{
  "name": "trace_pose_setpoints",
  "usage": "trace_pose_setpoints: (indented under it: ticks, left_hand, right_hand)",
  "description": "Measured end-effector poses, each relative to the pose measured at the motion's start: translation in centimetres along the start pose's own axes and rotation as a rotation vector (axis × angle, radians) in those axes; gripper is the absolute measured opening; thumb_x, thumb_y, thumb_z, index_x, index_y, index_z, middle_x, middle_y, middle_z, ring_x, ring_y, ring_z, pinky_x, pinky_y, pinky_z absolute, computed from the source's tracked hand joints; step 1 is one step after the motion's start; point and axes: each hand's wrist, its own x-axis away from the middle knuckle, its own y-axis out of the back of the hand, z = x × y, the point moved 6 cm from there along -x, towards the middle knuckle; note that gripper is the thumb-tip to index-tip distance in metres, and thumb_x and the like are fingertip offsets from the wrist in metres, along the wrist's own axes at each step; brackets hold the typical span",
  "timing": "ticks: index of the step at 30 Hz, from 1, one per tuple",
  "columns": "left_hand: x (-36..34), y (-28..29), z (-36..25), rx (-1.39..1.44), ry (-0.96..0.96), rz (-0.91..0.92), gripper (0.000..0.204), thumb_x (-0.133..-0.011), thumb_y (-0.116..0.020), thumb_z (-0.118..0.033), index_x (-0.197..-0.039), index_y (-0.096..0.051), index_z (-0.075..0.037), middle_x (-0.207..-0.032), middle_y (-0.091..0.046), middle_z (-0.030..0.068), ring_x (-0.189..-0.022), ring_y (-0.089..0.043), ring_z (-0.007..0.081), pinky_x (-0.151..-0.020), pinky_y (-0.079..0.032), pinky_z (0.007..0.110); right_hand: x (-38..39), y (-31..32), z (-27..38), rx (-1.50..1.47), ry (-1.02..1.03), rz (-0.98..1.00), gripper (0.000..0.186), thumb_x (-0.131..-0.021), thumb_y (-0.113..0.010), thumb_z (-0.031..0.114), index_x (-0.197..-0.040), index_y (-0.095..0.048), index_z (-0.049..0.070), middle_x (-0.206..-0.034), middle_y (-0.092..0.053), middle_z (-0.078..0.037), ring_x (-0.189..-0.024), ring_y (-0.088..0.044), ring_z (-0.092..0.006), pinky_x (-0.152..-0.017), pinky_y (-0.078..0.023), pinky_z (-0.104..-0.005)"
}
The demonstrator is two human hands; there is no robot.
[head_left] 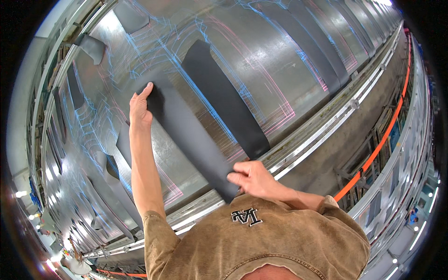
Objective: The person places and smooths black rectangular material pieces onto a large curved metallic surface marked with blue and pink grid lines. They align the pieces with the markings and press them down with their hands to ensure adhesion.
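A long dark grey strip of smooth sheet material [189,133] slants between my hands above the metal table [163,163]. My left hand [141,105] is closed on its far left edge; the thumb lies on top and the other fingers are mostly hidden. At the near end, my right hand [255,179] pinches the right edge between curled fingers and thumb. Just right of this strip, a black strip with an angled far end [224,98] lies flat on the table, apart from my hands. Blue and pink outlines [200,107] mark the surface around both.
More dark strips [308,42] lie to the far right, with smaller cut pieces [91,48] at the left. A metal rail [326,128] edges the table near me. Beyond it an orange band [373,156] runs along a rack. Another person [77,266] is at lower left.
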Motion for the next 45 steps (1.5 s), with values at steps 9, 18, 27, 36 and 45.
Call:
trace_pose_setpoints:
  ticks: [9, 18, 27, 36, 45]
  left_hand:
    - [-5.5, 0.0, 3.2, -0.349, -0.003, 0.013, 0.026, -0.083, -0.083, -0.014, -0.101, -0.070, 0.000, -0.093, -0.073, 0.0085, -0.080, -0.071, 0.0172, -0.064, -0.057, 0.033]
    - [-6.1, -0.5, 3.0, -0.485, -0.021, -0.038, 0.033, -0.081, -0.085, -0.014, -0.102, -0.066, 0.002, -0.091, -0.073, 0.0093, -0.074, -0.071, 0.0174, -0.060, -0.058, 0.031]
    - [-5.9, -0.8, 3.0, -0.527, -0.088, -0.063, 0.034, -0.077, -0.087, -0.015, -0.099, -0.066, 0.001, -0.085, -0.071, 0.0076, -0.069, -0.068, 0.0153, -0.054, -0.051, 0.028]
    - [-5.0, -1.4, 2.2, -0.577, -0.130, -0.100, 0.031, -0.075, -0.088, -0.016, -0.095, -0.070, 0.000, -0.081, -0.071, 0.0057, -0.064, -0.064, 0.0131, -0.053, -0.047, 0.027]
    - [-5.6, -0.8, 2.7, -0.601, -0.110, -0.091, 0.036, -0.076, -0.089, -0.018, -0.098, -0.069, 0.002, -0.083, -0.071, 0.0073, -0.067, -0.066, 0.0145, -0.055, -0.050, 0.026]
  right_hand:
    - [-1.0, 1.9, -7.3, -0.132, -0.343, -0.228, 0.022, -0.092, -0.070, 0.017, -0.081, -0.062, -0.001, -0.065, -0.063, -0.004, -0.056, -0.064, -0.0114, -0.049, -0.051, -0.0273]
    - [-0.9, 2.3, -8.9, -0.174, -0.413, -0.233, 0.025, -0.092, -0.069, 0.018, -0.084, -0.064, -0.005, -0.062, -0.062, -0.005, -0.055, -0.062, -0.0116, -0.051, -0.049, -0.0307]
    - [-1.0, 2.5, -9.8, -0.189, -0.443, -0.206, 0.026, -0.092, -0.069, 0.019, -0.084, -0.063, -0.005, -0.062, -0.061, -0.004, -0.056, -0.061, -0.0106, -0.052, -0.051, -0.0303]
    - [-1.1, 2.7, -9.7, -0.197, -0.441, -0.220, 0.026, -0.091, -0.071, 0.019, -0.083, -0.064, -0.005, -0.061, -0.063, -0.006, -0.054, -0.063, -0.0122, -0.049, -0.051, -0.0307]
    - [-1.2, 2.4, -10.1, -0.104, -0.516, -0.249, 0.030, -0.090, -0.071, 0.019, -0.075, -0.064, -0.006, -0.061, -0.066, -0.012, -0.049, -0.064, -0.0162, -0.045, -0.051, -0.0312]
